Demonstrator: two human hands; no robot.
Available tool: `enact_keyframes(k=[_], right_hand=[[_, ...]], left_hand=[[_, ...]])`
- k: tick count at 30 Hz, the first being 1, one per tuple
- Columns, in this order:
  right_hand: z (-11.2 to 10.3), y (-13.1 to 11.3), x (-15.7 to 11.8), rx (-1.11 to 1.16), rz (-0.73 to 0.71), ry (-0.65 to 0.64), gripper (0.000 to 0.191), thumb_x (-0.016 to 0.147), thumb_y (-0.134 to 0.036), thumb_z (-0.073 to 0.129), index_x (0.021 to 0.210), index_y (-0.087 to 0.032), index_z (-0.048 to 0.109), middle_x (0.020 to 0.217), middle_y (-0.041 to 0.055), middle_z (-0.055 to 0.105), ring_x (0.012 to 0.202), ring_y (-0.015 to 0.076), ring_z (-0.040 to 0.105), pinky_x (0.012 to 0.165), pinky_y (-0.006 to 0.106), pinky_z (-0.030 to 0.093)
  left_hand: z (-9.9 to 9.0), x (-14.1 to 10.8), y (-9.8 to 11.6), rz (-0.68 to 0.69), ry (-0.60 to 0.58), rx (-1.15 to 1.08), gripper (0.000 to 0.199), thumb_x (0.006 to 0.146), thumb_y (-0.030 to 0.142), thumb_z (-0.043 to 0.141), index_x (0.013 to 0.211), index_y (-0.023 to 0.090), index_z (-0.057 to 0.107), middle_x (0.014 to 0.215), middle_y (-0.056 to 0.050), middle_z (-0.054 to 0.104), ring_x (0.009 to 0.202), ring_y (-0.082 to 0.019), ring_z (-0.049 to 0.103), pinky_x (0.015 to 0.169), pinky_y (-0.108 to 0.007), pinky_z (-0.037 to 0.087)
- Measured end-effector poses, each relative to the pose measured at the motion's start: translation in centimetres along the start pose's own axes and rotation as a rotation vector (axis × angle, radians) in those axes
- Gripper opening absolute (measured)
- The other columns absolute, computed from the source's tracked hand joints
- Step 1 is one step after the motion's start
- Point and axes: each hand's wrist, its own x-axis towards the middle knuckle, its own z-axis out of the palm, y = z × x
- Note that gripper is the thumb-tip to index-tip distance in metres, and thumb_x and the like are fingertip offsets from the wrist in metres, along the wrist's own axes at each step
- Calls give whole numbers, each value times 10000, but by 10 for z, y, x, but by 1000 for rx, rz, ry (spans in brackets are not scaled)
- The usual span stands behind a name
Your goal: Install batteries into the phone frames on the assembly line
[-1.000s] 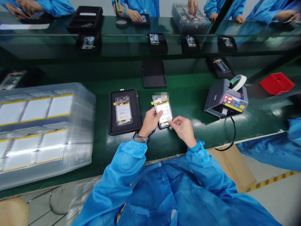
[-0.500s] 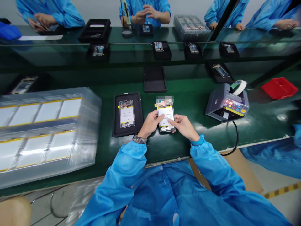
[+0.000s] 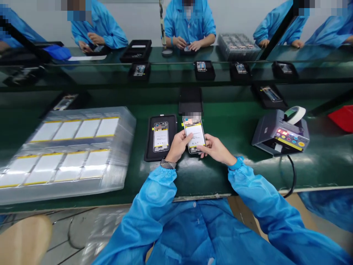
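Observation:
An opened phone [image 3: 194,129] with a white battery and yellow strips is held between both hands, over the green bench. My left hand [image 3: 178,145] grips its left edge, the thumb lying on the battery. At the lower right edge, my right hand [image 3: 216,148] closes around it, with the thumb near the battery's bottom and fingers partly hidden underneath. Just left of my hands, a second opened phone [image 3: 160,138] with a battery rests in a black tray [image 3: 173,123]. Another black tray [image 3: 190,101] lies behind the held phone.
Stacked clear plastic trays [image 3: 125,147] with several white batteries stand at left. A tape dispenser [image 3: 281,132] with a cable sits at right, near a red bin [image 3: 343,117]. Black trays with phone parts line a raised shelf [image 3: 171,79]. Co-workers in blue sleeves [image 3: 205,22] work opposite.
The camera view has shifted, so the bench things appear further right and slightly lower. My right thumb has slid down toward the battery's lower edge. Both hands still hold the phone.

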Motion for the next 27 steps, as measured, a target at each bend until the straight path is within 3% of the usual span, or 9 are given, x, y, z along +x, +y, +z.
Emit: enact_keyframes(k=[2,6,9,13,17,20,23,27], right_hand=[[1,1,2,-64,-36,23,470,815,-569,766,987,-210,516,766,14,717,543,160,660,491,264,534],[6,2,6,-259,-171,219,342,927,-545,631,926,-234,488,760,15,703,575,174,650,530,275,502],[9,1,6,-434,-223,377,308,990,-521,515,876,-237,479,760,32,693,632,189,654,561,272,443],[9,3,1,-739,-220,536,289,1010,-468,456,853,-226,484,653,22,629,532,176,567,530,275,303],[22,9,-4,-1008,-283,568,273,1040,-375,407,892,-193,546,682,61,669,564,181,589,566,289,290],[35,9,-10,-1141,-373,511,226,1018,-324,438,938,-166,579,768,100,701,673,218,639,642,315,348],[39,3,-16,-1132,-423,448,275,995,-374,505,1087,-129,589,930,134,720,789,254,668,702,346,395],[31,-3,-21,-927,-508,358,373,977,-437,579,1211,-146,573,1014,122,712,856,252,667,759,363,440]], left_hand=[[-1,0,0,6,48,27,503,787,498,819,1110,136,689,1083,-123,762,997,-258,715,932,-403,554],[6,-4,0,77,227,268,523,833,489,777,1199,135,654,999,-110,737,911,-218,698,794,-332,570],[15,-10,1,106,206,318,555,871,493,736,1293,148,629,1140,-130,703,918,-204,698,778,-312,574],[23,-16,0,110,184,255,590,880,541,715,1324,169,602,1275,-152,653,1053,-230,686,865,-331,580],[29,-19,-5,95,118,219,704,855,573,734,1412,194,529,1371,-160,615,1249,-270,612,1002,-375,541],[34,-22,-8,74,107,260,661,855,578,734,1358,172,599,1323,-153,665,1227,-281,634,1046,-397,510],[37,-24,-4,31,143,237,576,910,624,637,1195,130,716,1209,-149,730,1162,-296,672,1045,-416,512],[31,-21,6,-55,114,99,668,947,716,477,1098,132,765,1163,-126,757,1173,-302,671,1051,-412,517]])
